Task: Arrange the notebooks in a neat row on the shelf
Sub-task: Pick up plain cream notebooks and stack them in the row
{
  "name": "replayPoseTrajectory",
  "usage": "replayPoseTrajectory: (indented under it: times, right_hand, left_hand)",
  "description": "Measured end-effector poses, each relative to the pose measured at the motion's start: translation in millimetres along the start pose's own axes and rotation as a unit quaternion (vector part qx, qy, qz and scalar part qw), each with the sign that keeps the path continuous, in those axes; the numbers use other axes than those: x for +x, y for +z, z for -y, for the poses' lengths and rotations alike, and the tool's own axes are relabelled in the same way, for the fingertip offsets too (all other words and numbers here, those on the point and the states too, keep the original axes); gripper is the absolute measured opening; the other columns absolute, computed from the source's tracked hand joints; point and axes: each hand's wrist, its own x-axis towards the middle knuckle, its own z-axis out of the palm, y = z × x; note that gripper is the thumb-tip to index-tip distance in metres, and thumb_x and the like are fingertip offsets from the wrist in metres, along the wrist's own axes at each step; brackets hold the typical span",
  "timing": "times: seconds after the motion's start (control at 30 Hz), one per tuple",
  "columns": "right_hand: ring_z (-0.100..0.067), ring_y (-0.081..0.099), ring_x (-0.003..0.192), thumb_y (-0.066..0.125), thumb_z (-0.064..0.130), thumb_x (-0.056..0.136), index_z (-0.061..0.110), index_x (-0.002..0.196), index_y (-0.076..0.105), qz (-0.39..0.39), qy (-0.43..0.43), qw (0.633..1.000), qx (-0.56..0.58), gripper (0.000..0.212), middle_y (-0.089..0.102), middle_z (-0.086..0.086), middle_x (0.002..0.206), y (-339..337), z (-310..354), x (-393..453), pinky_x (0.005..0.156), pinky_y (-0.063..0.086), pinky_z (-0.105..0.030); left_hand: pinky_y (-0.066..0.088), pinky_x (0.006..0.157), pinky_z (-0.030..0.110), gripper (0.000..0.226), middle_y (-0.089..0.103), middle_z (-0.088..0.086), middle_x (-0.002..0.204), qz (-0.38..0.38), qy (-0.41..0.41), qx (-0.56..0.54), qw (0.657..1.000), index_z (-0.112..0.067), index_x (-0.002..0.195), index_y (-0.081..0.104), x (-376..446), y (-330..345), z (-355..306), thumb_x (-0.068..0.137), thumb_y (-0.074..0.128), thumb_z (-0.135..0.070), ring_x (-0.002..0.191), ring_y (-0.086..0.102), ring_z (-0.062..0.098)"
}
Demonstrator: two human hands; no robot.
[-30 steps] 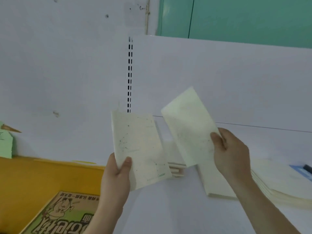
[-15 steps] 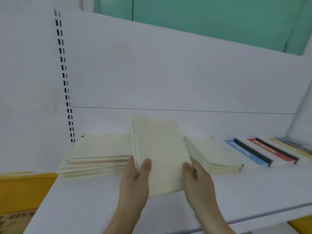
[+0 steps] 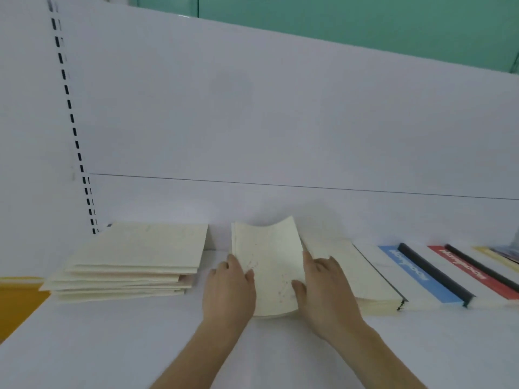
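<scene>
Both hands clasp a cream notebook point(image 3: 266, 265) on the white shelf point(image 3: 112, 346); left hand point(image 3: 229, 293) grips its left edge, right hand point(image 3: 323, 293) its right; a cream stack point(image 3: 132, 262) lies left, another stack point(image 3: 354, 273) touches right.

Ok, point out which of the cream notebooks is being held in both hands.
The cream notebook in the middle, between the left stack and the right pile. The left hand and right hand grip its sides, bowing it.

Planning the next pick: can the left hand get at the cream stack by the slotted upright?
Probably yes: bare shelf lies between left hand and cream stack, but that hand holds the cream notebook.
</scene>
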Motion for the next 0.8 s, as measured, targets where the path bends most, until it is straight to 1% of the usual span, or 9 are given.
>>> replayPoseTrajectory:
  times: [0.1, 0.2, 0.3, 0.33, 0.43, 0.5, 0.57, 0.63, 0.8]
  right_hand:
    - [-0.028, 0.049, 0.122, 0.039, 0.037, 0.094, 0.003, 0.143, 0.038, 0.026, -0.039, 0.997, -0.053, 0.060, 0.062, -0.010, 0.124, 20.2, -7.9, 14.7, 0.118, 0.019, -0.040]
    - [-0.033, 0.056, 0.115, 0.030, 0.048, 0.086, 0.005, 0.118, 0.065, 0.027, -0.068, 0.991, -0.114, 0.064, 0.069, -0.011, 0.107, 30.2, -11.2, 16.9, 0.111, 0.024, -0.047]
    - [-0.032, 0.039, 0.131, 0.025, 0.052, 0.092, 0.014, 0.122, 0.060, 0.060, -0.103, 0.982, -0.145, 0.060, 0.061, -0.008, 0.121, 20.8, -13.4, 16.8, 0.116, 0.002, -0.046]
    - [-0.031, 0.033, 0.135, 0.023, 0.056, 0.094, 0.016, 0.126, 0.056, 0.067, -0.111, 0.981, -0.146, 0.061, 0.058, -0.008, 0.126, 15.1, -14.8, 17.7, 0.118, -0.001, -0.046]
    - [-0.029, 0.023, 0.141, 0.017, 0.081, 0.082, 0.025, 0.132, 0.050, 0.114, -0.151, 0.974, -0.124, 0.083, 0.052, -0.006, 0.135, 0.6, -20.2, 17.1, 0.119, 0.001, -0.046]
    - [-0.028, 0.020, 0.142, 0.019, 0.089, 0.072, 0.028, 0.132, 0.049, 0.165, -0.176, 0.963, -0.121, 0.090, 0.051, -0.006, 0.134, -3.7, -24.7, 17.3, 0.119, 0.001, -0.045]
    - [-0.027, 0.025, 0.139, 0.023, 0.089, 0.072, 0.029, 0.129, 0.049, 0.175, -0.192, 0.957, -0.126, 0.086, 0.054, -0.005, 0.129, -3.5, -26.8, 19.5, 0.119, 0.002, -0.043]
    - [-0.026, 0.032, 0.134, 0.023, 0.087, 0.074, 0.029, 0.125, 0.051, 0.170, -0.203, 0.956, -0.124, 0.083, 0.057, -0.003, 0.121, -1.4, -26.1, 21.6, 0.119, 0.005, -0.041]
    - [-0.024, 0.032, 0.132, 0.017, 0.087, 0.072, 0.028, 0.126, 0.050, 0.165, -0.214, 0.954, -0.131, 0.087, 0.058, -0.002, 0.119, 1.2, -22.7, 24.6, 0.119, 0.005, -0.042]
  left_hand:
    - [0.040, 0.091, 0.033, 0.033, 0.057, 0.008, 0.116, 0.023, -0.010, 0.091, 0.996, -0.014, 0.116, 0.052, 7.5, 6.4, 2.6, 0.104, 0.035, -0.039, 0.108, 0.053, 0.026]
    - [0.039, 0.093, 0.033, 0.032, 0.052, 0.009, 0.117, 0.029, -0.009, 0.105, 0.994, -0.014, 0.113, 0.057, 13.1, 7.3, 4.5, 0.103, 0.036, -0.035, 0.109, 0.051, 0.028]
    - [0.044, 0.090, 0.035, 0.036, 0.056, 0.009, 0.116, 0.047, -0.009, 0.098, 0.994, -0.013, 0.113, 0.054, 10.7, 5.2, 7.6, 0.103, 0.034, -0.041, 0.110, 0.055, 0.028]
    - [0.045, 0.092, 0.036, 0.041, 0.059, 0.008, 0.117, 0.053, -0.004, 0.095, 0.994, -0.014, 0.117, 0.053, 8.4, 2.8, 8.9, 0.102, 0.034, -0.047, 0.112, 0.055, 0.028]
    - [0.042, 0.101, 0.037, 0.074, 0.056, 0.003, 0.135, 0.106, 0.025, 0.065, 0.992, -0.021, 0.143, 0.039, -1.0, -9.2, 16.8, 0.090, 0.037, -0.073, 0.126, 0.050, 0.025]
    - [0.038, 0.106, 0.037, 0.096, 0.049, -0.001, 0.144, 0.170, 0.061, 0.091, 0.979, -0.024, 0.153, 0.025, -5.2, -19.3, 21.9, 0.080, 0.043, -0.083, 0.132, 0.043, 0.023]
    - [0.036, 0.108, 0.037, 0.104, 0.045, -0.003, 0.146, 0.209, 0.096, 0.132, 0.964, -0.025, 0.156, 0.019, -4.7, -26.4, 25.9, 0.076, 0.053, -0.082, 0.134, 0.040, 0.021]
    - [0.039, 0.105, 0.037, 0.097, 0.048, -0.002, 0.143, 0.218, 0.109, 0.139, 0.960, -0.024, 0.154, 0.023, -3.4, -31.5, 26.1, 0.079, 0.060, -0.073, 0.132, 0.043, 0.021]
    - [0.039, 0.105, 0.037, 0.095, 0.047, 0.000, 0.143, 0.224, 0.110, 0.134, 0.959, -0.022, 0.156, 0.017, -3.8, -36.3, 25.1, 0.084, 0.060, -0.066, 0.133, 0.041, 0.021]
